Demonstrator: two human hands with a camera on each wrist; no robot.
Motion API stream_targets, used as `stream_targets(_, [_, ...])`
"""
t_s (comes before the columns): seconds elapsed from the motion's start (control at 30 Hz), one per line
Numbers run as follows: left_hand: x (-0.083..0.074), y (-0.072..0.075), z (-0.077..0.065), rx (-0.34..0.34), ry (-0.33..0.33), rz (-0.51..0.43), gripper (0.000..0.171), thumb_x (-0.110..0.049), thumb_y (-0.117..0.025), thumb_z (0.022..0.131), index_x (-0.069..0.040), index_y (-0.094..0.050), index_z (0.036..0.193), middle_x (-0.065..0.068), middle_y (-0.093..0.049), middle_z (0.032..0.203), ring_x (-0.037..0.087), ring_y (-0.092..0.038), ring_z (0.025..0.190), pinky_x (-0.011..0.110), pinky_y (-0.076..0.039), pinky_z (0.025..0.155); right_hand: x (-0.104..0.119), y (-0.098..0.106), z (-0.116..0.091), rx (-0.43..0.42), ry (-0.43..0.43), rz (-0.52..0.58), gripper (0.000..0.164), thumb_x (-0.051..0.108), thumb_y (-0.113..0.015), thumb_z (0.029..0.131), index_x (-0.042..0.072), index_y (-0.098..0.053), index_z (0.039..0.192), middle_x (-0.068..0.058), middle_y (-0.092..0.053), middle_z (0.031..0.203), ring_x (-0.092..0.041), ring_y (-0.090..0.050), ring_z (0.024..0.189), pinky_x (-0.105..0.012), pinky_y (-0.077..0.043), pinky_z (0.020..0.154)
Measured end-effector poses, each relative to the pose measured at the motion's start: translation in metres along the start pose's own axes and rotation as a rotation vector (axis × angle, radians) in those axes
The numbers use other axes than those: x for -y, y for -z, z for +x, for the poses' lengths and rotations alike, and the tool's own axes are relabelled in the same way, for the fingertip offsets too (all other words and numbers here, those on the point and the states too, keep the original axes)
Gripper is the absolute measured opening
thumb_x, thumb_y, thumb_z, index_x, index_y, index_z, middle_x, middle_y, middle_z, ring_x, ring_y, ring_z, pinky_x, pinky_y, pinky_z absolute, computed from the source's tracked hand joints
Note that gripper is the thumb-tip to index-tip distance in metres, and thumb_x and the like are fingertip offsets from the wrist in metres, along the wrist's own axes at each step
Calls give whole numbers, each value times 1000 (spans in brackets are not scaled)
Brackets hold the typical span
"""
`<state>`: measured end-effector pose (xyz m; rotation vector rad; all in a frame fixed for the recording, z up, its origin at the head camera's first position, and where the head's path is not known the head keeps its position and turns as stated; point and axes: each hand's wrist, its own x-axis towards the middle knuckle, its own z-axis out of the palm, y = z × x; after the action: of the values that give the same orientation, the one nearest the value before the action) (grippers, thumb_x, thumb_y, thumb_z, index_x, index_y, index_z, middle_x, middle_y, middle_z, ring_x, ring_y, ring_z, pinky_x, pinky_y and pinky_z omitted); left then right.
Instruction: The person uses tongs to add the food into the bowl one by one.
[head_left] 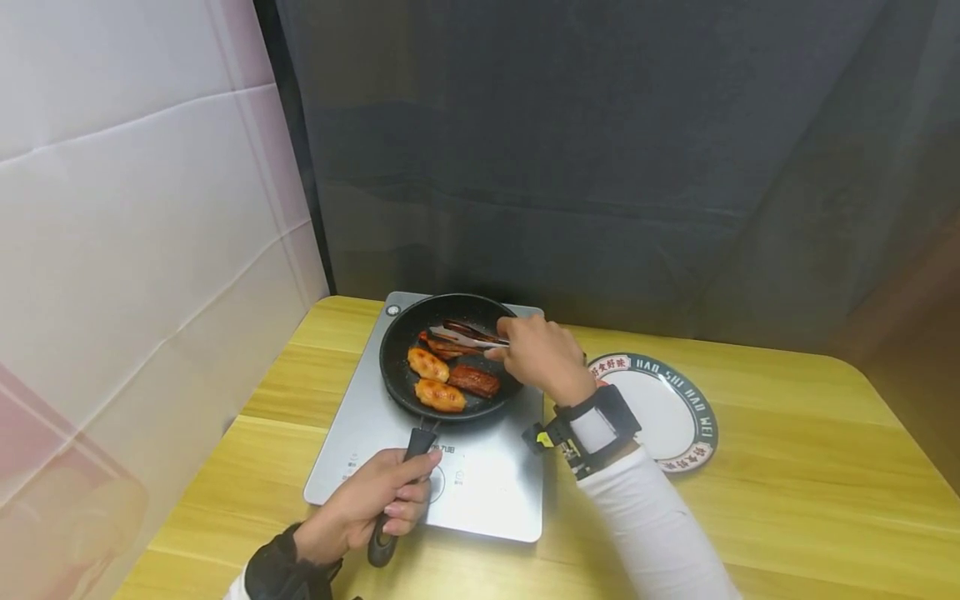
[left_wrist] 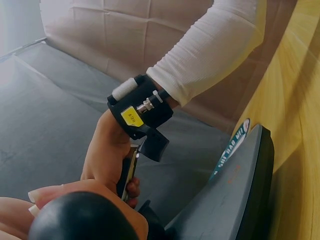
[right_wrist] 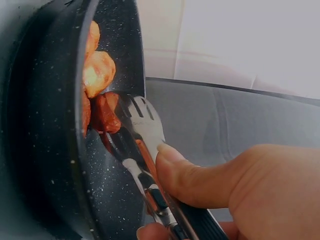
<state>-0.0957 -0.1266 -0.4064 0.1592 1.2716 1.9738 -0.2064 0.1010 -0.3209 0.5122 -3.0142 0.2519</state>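
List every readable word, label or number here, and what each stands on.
"HAO SHI HAO WEI": plate rim.
"好食好味": also plate rim.
Cooktop: logo blurred, button labels too small to read.
Tongs: stamp too blurred.
Yellow tag on wrist strap: too blurred.

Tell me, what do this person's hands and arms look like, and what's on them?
The left hand and right hand wear no gloves. The right sleeve is white and long; a bit of white left sleeve shows too. Each wrist has a black mount: the right mount carries a pale rectangular patch, a yellow label and a silvery connector.
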Motion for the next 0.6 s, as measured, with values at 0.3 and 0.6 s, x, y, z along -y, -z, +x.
stream_targets(0.3, [1,-1,0,-5,-1,3,32,-29,-49,102,-9,-36,80,-10,-30,55,0,-29,41,14,-27,33,0,-1,0,-7,3,-26,19,35,-66,91,17,-61,92,-9,-60,76,-29,-61,66,-37,-45,47])
stream_targets(0.6, [1,-1,-1,-15,-2,6,33,-29,-49,102,-10,-35,78,-10,-30,55,0,-29,41,14,-27,33,0,1,-5,17,11,-56,39,45,-66,89,11,-62,109,-12,-60,81,-29,-60,65,-39,-48,49])
